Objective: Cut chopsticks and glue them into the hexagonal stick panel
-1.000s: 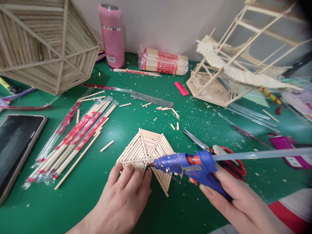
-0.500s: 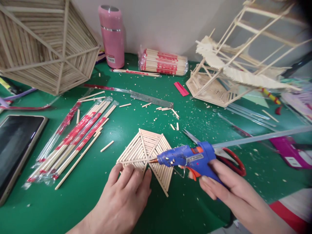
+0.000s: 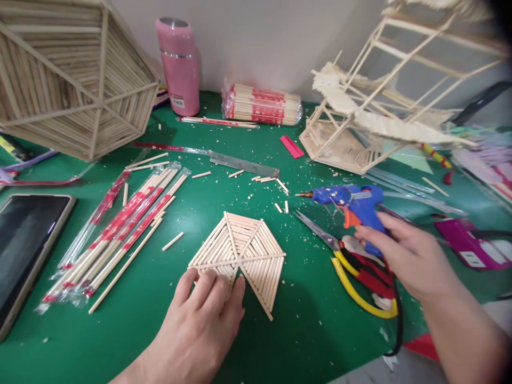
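A flat hexagonal panel of glued wooden sticks (image 3: 244, 250) lies on the green mat (image 3: 304, 330). My left hand (image 3: 204, 314) rests on its near left corner, fingers flat and pressing it down. My right hand (image 3: 404, 253) is off to the right, fingers around the handle of a blue hot glue gun (image 3: 348, 200) that stands on the mat with its nozzle pointing left, away from the panel. Scissors (image 3: 320, 230) and red and yellow handled tools (image 3: 368, 280) lie just under that hand.
Wrapped chopsticks (image 3: 128, 218) lie left of the panel, a tablet (image 3: 24, 240) at the left edge. A big stick hexagon (image 3: 72, 80), pink flask (image 3: 180, 66), chopstick pack (image 3: 262, 104) and metal ruler (image 3: 240, 162) sit behind. A stick-frame model (image 3: 360, 122) stands at back right.
My right hand has drawn the glue gun away from the panel's centre, up and to the right, and stood it on the mat. My left hand has stayed on the panel.
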`<control>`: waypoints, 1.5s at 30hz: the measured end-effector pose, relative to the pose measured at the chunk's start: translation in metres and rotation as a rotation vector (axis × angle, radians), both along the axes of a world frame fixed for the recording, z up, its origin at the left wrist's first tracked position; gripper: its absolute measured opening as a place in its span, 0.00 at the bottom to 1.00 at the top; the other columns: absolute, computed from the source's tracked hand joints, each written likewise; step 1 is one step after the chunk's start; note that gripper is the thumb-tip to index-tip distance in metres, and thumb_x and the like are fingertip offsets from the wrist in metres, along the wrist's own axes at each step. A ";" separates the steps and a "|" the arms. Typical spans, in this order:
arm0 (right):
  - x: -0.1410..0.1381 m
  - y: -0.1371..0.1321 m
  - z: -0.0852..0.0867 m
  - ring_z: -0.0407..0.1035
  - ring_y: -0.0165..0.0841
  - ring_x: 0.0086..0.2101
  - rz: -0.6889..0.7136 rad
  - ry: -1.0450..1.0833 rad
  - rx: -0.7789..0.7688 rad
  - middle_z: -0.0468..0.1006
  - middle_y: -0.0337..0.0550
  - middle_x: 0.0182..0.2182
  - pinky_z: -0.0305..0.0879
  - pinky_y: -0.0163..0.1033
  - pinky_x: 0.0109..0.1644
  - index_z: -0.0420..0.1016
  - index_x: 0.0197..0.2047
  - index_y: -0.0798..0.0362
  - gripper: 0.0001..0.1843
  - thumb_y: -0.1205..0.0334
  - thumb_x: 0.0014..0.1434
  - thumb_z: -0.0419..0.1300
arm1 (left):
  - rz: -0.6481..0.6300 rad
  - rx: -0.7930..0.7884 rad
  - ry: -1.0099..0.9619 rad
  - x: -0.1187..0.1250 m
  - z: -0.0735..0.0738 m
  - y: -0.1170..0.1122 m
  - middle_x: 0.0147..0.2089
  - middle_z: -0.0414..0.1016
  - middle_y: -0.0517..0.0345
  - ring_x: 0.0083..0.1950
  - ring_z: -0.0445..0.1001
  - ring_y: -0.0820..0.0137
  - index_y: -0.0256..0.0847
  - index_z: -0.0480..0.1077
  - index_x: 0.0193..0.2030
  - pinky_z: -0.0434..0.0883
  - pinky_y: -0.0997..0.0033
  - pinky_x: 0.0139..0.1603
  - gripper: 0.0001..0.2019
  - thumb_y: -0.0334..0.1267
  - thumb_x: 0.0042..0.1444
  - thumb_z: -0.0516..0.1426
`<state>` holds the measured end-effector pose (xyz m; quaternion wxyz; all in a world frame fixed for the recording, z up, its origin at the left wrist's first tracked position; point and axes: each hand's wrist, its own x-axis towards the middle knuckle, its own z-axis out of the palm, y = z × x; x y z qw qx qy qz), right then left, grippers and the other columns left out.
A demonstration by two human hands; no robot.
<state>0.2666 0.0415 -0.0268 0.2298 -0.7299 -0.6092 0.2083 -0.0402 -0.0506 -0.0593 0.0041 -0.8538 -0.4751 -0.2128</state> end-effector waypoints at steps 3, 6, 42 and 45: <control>0.007 0.021 -0.006 0.68 0.34 0.24 0.043 -0.187 0.049 0.74 0.44 0.25 0.62 0.41 0.29 0.75 0.33 0.52 0.08 0.58 0.52 0.59 | -0.006 0.001 -0.015 0.000 0.001 0.000 0.33 0.74 0.52 0.38 0.67 0.61 0.37 0.72 0.42 0.58 0.57 0.45 0.14 0.35 0.61 0.47; -0.004 0.024 -0.004 0.65 0.34 0.26 0.040 -0.278 0.187 0.72 0.47 0.31 0.60 0.45 0.32 0.75 0.37 0.54 0.12 0.61 0.48 0.63 | -0.008 -0.006 -0.019 -0.001 0.001 0.000 0.33 0.74 0.52 0.37 0.67 0.61 0.37 0.73 0.42 0.58 0.57 0.45 0.14 0.35 0.61 0.47; -0.150 -0.055 -0.018 0.62 0.33 0.30 0.713 -0.133 0.184 0.68 0.41 0.25 0.59 0.39 0.33 0.69 0.26 0.53 0.11 0.69 0.59 0.51 | -0.028 0.013 -0.055 -0.005 -0.004 -0.003 0.33 0.71 0.54 0.36 0.66 0.65 0.34 0.70 0.40 0.61 0.58 0.44 0.10 0.31 0.59 0.49; -0.149 -0.055 -0.020 0.62 0.33 0.30 0.697 -0.102 0.204 0.69 0.41 0.26 0.60 0.39 0.33 0.69 0.28 0.53 0.09 0.68 0.59 0.52 | -0.019 0.020 -0.060 -0.004 -0.005 -0.004 0.33 0.71 0.53 0.36 0.66 0.65 0.34 0.70 0.40 0.61 0.58 0.45 0.09 0.31 0.58 0.49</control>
